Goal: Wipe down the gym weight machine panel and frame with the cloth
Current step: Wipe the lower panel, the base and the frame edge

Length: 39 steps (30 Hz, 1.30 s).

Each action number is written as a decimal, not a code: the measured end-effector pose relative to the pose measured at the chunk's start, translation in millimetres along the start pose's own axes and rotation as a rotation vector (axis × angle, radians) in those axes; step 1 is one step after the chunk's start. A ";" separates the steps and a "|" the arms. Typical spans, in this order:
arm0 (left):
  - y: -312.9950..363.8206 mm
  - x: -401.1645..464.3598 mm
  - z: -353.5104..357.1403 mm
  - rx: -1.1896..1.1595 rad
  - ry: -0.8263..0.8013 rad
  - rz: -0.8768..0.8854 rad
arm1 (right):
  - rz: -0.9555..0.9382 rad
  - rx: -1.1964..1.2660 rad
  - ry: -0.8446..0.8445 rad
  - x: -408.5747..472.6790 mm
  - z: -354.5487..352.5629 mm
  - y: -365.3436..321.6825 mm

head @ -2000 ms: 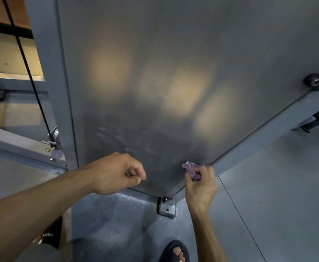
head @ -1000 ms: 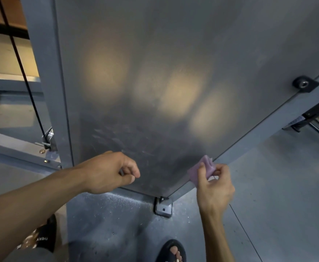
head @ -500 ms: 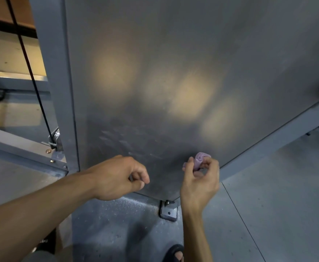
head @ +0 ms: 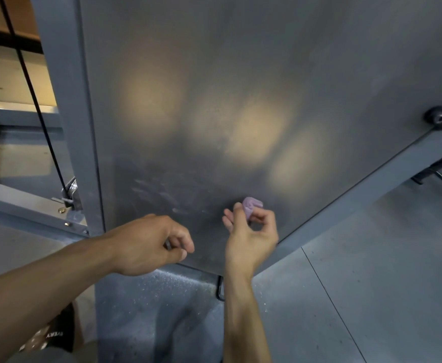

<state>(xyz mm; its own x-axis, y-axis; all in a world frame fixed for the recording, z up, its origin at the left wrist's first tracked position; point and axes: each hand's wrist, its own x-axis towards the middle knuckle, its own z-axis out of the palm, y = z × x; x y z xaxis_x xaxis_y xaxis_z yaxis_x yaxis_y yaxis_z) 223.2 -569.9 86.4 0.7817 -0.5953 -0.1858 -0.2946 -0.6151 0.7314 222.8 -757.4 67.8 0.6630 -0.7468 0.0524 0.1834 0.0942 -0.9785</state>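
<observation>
Panel: big grey metal panel (head: 241,100) fills most of the view, with soft light patches and pale wipe streaks low on its face.
Cloth: small bunched purple cloth (head: 251,204) against the lower part of the panel, just above the panel's bottom corner.
Right hand: right hand (head: 250,239) pinches the cloth between thumb and fingertips, other fingers curled.
Left hand: left hand (head: 149,244) hovers near the panel's lower left, fingers curled in with thumb against them; whether it holds anything, I cannot tell.
Frame: grey frame (head: 68,113) runs up the panel's left edge and slants along its right edge.
Cable: black cable (head: 31,87) left of the panel, beyond the frame.
Floor: grey floor (head: 372,284) below the panel.
</observation>
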 end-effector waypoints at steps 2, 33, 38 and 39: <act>0.9 -0.1 -1.0 0.000 0.002 -0.001 | -0.016 -0.012 -0.030 -2.2 5.6 6.3; -2.8 -7.1 -5.9 -0.026 -0.012 -0.022 | -0.120 -0.165 0.042 29.5 -54.7 -9.3; -2.6 -8.3 -7.6 -0.013 -0.015 -0.016 | -0.135 -0.158 0.030 21.4 -46.2 -10.8; -3.7 -8.8 -8.0 -0.018 -0.013 -0.017 | -0.132 -0.143 0.014 15.2 -34.2 -9.4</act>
<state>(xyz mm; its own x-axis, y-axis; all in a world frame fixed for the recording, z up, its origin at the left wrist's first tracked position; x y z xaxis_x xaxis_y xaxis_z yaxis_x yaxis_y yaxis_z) 221.8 -558.2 90.7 0.7794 -0.5915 -0.2065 -0.2713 -0.6158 0.7397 206.3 -792.2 71.0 0.6294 -0.7559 0.1799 0.1622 -0.0986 -0.9818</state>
